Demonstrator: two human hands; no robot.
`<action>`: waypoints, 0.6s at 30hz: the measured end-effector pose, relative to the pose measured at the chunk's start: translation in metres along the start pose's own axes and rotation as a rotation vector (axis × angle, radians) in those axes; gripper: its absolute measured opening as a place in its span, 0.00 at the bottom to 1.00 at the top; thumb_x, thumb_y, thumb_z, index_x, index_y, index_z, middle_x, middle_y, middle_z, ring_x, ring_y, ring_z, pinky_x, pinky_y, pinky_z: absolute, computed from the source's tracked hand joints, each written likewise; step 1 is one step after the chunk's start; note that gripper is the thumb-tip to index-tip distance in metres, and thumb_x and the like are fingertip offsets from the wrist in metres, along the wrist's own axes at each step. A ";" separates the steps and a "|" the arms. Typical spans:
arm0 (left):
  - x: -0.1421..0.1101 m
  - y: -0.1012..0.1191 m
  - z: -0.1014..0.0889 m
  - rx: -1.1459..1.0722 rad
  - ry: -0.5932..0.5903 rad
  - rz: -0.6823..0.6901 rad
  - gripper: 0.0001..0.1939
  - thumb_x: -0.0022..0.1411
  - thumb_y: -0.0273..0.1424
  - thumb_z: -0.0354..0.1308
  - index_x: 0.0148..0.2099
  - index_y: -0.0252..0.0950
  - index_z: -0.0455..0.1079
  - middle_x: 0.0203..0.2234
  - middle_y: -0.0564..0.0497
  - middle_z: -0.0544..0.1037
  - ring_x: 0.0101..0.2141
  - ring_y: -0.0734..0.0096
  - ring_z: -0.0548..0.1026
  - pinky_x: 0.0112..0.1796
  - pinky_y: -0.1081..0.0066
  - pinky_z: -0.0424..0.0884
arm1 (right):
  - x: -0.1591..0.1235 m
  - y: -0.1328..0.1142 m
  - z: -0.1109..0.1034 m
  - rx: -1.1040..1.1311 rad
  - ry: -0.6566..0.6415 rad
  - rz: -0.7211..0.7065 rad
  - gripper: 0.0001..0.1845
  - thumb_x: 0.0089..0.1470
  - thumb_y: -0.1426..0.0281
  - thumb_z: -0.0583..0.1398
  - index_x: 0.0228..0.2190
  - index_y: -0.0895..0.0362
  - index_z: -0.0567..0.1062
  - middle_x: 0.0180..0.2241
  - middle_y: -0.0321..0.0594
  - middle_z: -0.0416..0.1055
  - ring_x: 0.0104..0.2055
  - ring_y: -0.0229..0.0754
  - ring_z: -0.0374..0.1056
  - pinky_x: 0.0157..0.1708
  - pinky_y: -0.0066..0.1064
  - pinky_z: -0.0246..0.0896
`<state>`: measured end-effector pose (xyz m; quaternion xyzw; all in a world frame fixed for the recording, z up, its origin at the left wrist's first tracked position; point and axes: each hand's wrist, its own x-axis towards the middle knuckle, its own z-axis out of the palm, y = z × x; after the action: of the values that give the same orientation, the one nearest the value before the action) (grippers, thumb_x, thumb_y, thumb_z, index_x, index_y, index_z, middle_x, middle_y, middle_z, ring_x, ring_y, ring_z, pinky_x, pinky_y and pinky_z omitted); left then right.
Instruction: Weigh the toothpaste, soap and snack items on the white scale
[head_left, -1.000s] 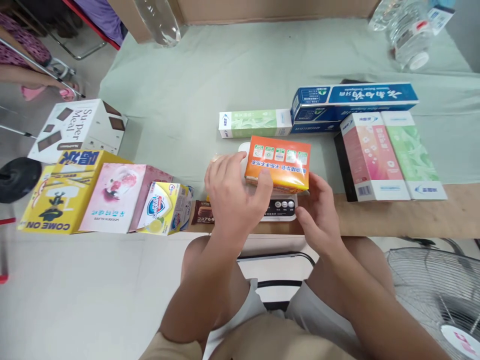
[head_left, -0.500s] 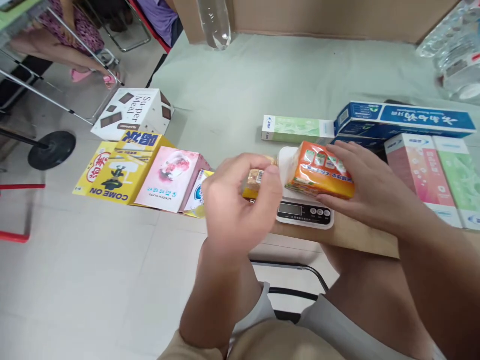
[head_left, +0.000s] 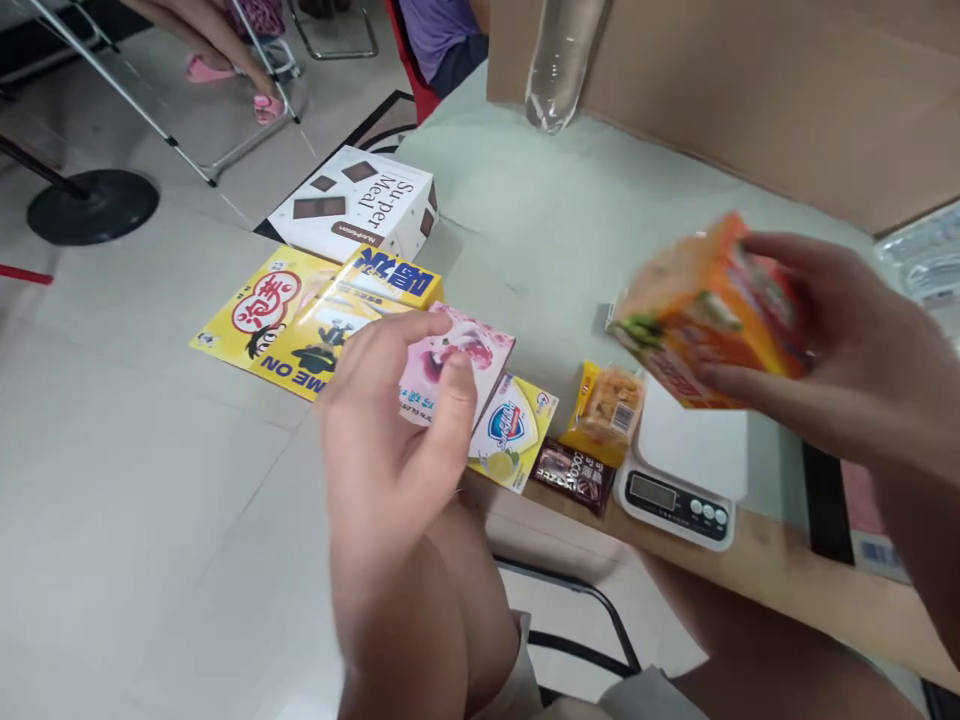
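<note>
My right hand (head_left: 847, 340) grips an orange plastic-wrapped pack (head_left: 697, 320), tilted and lifted above the table, fingers on one side and thumb underneath. Partly below it is a white digital scale (head_left: 694, 450) with a dark display panel. My left hand (head_left: 394, 430) hovers over the box row, thumb and forefinger apart, holding nothing. Behind its fingers shows a pink box (head_left: 487, 350), partly hidden. Beside that lies a yellow Safeguard box (head_left: 517, 430). A yellow-wrapped snack (head_left: 607, 410) and a dark brown cocoa packet (head_left: 574, 475) lie left of the scale.
Yellow boxes (head_left: 307, 315) and a white Super Meal box (head_left: 360, 205) line the table's left side. A clear bottle (head_left: 559, 70) stands by the cardboard panel (head_left: 712, 100) at the back. More clear plastic bottles (head_left: 930, 255) are at far right. A person's legs (head_left: 225, 50) show beyond.
My right hand has lifted the orange pack off the scale and tilted it. My left hand has moved left, away from the snack packets. The view has swung left.
</note>
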<state>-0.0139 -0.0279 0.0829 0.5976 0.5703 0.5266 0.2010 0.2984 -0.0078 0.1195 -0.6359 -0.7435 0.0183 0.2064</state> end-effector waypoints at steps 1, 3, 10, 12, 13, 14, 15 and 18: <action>0.002 -0.004 0.000 0.017 -0.014 0.014 0.07 0.68 0.33 0.60 0.47 0.43 0.77 0.44 0.52 0.85 0.50 0.60 0.82 0.55 0.58 0.75 | 0.025 -0.014 0.012 0.059 -0.036 -0.059 0.50 0.47 0.37 0.67 0.66 0.43 0.68 0.59 0.47 0.75 0.54 0.61 0.77 0.52 0.57 0.74; 0.006 -0.009 0.002 0.056 -0.018 0.029 0.08 0.68 0.32 0.60 0.47 0.40 0.77 0.44 0.51 0.85 0.49 0.61 0.82 0.54 0.59 0.76 | 0.074 -0.042 0.044 0.135 -0.155 -0.183 0.49 0.46 0.45 0.70 0.66 0.47 0.69 0.62 0.47 0.73 0.64 0.65 0.70 0.63 0.62 0.66; 0.010 -0.016 0.002 0.099 -0.024 0.030 0.09 0.69 0.30 0.58 0.48 0.34 0.76 0.46 0.46 0.83 0.50 0.65 0.80 0.55 0.64 0.75 | 0.176 -0.101 0.157 0.140 -0.373 -0.083 0.49 0.50 0.54 0.72 0.69 0.51 0.65 0.56 0.50 0.70 0.62 0.65 0.69 0.65 0.61 0.62; 0.012 -0.018 0.003 0.094 -0.011 0.051 0.07 0.68 0.29 0.59 0.46 0.34 0.76 0.45 0.46 0.83 0.49 0.66 0.80 0.54 0.65 0.76 | 0.182 -0.109 0.173 0.138 -0.419 -0.074 0.50 0.51 0.55 0.72 0.70 0.50 0.64 0.57 0.50 0.69 0.61 0.62 0.68 0.64 0.56 0.64; 0.013 -0.020 0.003 0.086 -0.007 0.056 0.07 0.68 0.29 0.59 0.46 0.35 0.76 0.45 0.46 0.83 0.49 0.66 0.80 0.54 0.66 0.76 | 0.184 -0.111 0.178 0.130 -0.431 -0.088 0.49 0.52 0.55 0.71 0.71 0.49 0.64 0.56 0.50 0.69 0.61 0.61 0.68 0.63 0.55 0.64; 0.014 -0.022 0.004 0.077 -0.009 0.056 0.06 0.68 0.29 0.59 0.46 0.36 0.76 0.44 0.46 0.83 0.49 0.66 0.80 0.54 0.66 0.76 | 0.184 -0.113 0.180 0.123 -0.433 -0.111 0.48 0.53 0.55 0.71 0.71 0.48 0.65 0.56 0.50 0.69 0.61 0.61 0.68 0.63 0.54 0.64; 0.015 -0.023 0.004 0.069 -0.014 0.050 0.06 0.68 0.29 0.59 0.46 0.36 0.76 0.44 0.46 0.83 0.49 0.66 0.81 0.53 0.66 0.76 | 0.184 -0.114 0.182 0.123 -0.431 -0.140 0.46 0.55 0.54 0.70 0.70 0.48 0.65 0.55 0.50 0.69 0.61 0.61 0.68 0.63 0.54 0.64; 0.016 -0.026 0.005 0.067 -0.036 0.019 0.06 0.68 0.30 0.60 0.45 0.37 0.75 0.43 0.46 0.84 0.48 0.65 0.81 0.52 0.65 0.76 | 0.186 -0.112 0.181 0.214 -0.456 -0.151 0.32 0.66 0.56 0.60 0.68 0.46 0.69 0.54 0.48 0.71 0.62 0.57 0.69 0.66 0.52 0.62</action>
<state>-0.0247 -0.0047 0.0657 0.6187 0.5781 0.4982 0.1865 0.1134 0.1910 0.0394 -0.5328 -0.8099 0.2240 0.1003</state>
